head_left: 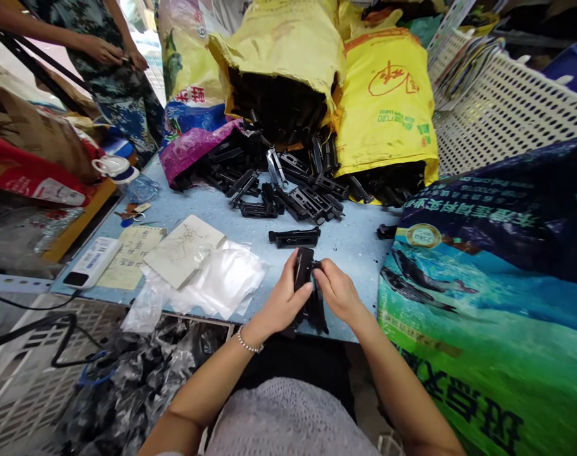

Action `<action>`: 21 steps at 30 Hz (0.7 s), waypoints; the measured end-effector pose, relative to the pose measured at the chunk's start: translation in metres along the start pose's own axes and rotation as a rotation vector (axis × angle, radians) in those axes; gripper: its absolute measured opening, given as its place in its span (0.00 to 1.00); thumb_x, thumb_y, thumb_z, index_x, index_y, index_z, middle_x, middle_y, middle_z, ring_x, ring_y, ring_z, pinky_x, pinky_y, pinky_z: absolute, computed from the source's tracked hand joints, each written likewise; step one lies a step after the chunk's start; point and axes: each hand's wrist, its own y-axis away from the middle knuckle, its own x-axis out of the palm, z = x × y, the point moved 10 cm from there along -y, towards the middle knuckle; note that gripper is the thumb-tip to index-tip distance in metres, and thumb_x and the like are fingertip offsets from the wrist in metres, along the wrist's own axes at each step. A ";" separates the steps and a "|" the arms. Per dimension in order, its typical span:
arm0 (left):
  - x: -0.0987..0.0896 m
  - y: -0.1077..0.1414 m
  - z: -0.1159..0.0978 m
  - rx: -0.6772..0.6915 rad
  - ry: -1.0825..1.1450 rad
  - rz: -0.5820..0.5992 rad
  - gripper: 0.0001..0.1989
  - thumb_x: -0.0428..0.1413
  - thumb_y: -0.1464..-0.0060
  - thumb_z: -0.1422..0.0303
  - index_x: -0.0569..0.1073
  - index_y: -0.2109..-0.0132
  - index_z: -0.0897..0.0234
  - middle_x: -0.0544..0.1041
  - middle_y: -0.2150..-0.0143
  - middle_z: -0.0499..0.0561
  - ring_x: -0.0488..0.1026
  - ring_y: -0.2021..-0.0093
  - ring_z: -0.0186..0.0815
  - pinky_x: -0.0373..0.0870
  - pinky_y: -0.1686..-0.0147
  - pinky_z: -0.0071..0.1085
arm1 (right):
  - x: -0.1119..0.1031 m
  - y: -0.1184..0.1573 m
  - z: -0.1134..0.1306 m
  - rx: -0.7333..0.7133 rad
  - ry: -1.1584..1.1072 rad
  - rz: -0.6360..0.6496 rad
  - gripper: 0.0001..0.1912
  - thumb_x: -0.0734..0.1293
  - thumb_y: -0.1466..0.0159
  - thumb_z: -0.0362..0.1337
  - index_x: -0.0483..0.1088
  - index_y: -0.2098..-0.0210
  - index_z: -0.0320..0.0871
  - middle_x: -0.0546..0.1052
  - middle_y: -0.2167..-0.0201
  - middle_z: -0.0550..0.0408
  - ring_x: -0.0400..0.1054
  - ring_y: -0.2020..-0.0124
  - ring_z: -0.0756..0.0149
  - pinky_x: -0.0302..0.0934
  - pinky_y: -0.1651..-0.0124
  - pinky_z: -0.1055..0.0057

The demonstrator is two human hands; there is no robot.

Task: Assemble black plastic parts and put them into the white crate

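My left hand (287, 297) is wrapped round a black plastic part (303, 267), held upright near the table's front edge. The fingertips of my right hand (336, 290) pinch a small black piece at the right side of that part. More black parts (317, 313) lie below, between my hands. Just beyond my hands, two black parts (295, 237) rest on the blue table (349, 244). A heap of similar black parts (311, 199) spills from a yellow sack (283, 38) at the back.
Clear plastic bags (231, 278), a cardboard square (186, 250), a note (129, 256) and a white device (93, 261) lie left. A green-blue sack (488, 304) borders the right side. Another person's hands (114, 54) show at the upper left. A crate (511, 107) stands at the back right.
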 end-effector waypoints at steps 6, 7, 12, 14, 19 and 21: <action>-0.018 0.019 -0.039 0.276 -0.318 -0.026 0.39 0.52 0.39 0.55 0.42 0.30 0.58 0.50 0.30 0.61 0.52 0.32 0.48 0.52 0.34 0.47 | -0.018 -0.032 0.038 -0.240 0.057 0.204 0.12 0.56 0.29 0.43 0.65 0.64 0.45 0.69 0.73 0.58 0.64 0.72 0.67 0.56 0.67 0.71; -0.025 0.029 -0.044 0.343 -0.377 -0.108 0.38 0.55 0.41 0.54 0.47 0.31 0.58 0.54 0.33 0.62 0.55 0.34 0.48 0.54 0.36 0.48 | -0.027 -0.035 0.041 -0.263 0.056 0.179 0.12 0.56 0.29 0.43 0.66 0.64 0.45 0.69 0.72 0.57 0.64 0.71 0.67 0.57 0.67 0.71; -0.027 0.048 -0.005 0.179 -0.250 -0.152 0.21 0.48 0.38 0.50 0.74 0.57 0.62 0.72 0.61 0.53 0.68 0.57 0.40 0.65 0.52 0.40 | -0.075 -0.024 0.065 -0.380 0.131 -0.098 0.09 0.58 0.30 0.37 0.67 0.62 0.43 0.69 0.72 0.55 0.64 0.71 0.66 0.58 0.67 0.69; -0.014 0.031 0.030 -0.106 0.111 0.007 0.34 0.35 0.38 0.44 0.74 0.57 0.65 0.73 0.67 0.53 0.69 0.64 0.38 0.67 0.60 0.36 | -0.063 -0.001 0.091 -0.519 0.205 -0.111 0.09 0.59 0.31 0.36 0.67 0.65 0.42 0.69 0.74 0.54 0.62 0.72 0.65 0.56 0.68 0.68; 0.011 -0.021 0.019 -0.468 0.745 0.278 0.35 0.50 0.45 0.42 0.68 0.45 0.68 0.75 0.65 0.53 0.73 0.69 0.34 0.67 0.67 0.30 | 0.026 0.046 0.108 -0.561 0.060 0.065 0.13 0.56 0.30 0.34 0.66 0.70 0.42 0.69 0.76 0.54 0.62 0.73 0.66 0.56 0.68 0.68; 0.004 -0.041 -0.015 -0.321 0.732 0.271 0.33 0.63 0.51 0.56 0.65 0.42 0.65 0.74 0.63 0.51 0.72 0.70 0.31 0.67 0.67 0.29 | 0.059 0.043 0.081 -0.383 -0.058 0.128 0.15 0.55 0.30 0.35 0.65 0.72 0.43 0.67 0.76 0.56 0.61 0.75 0.68 0.55 0.69 0.69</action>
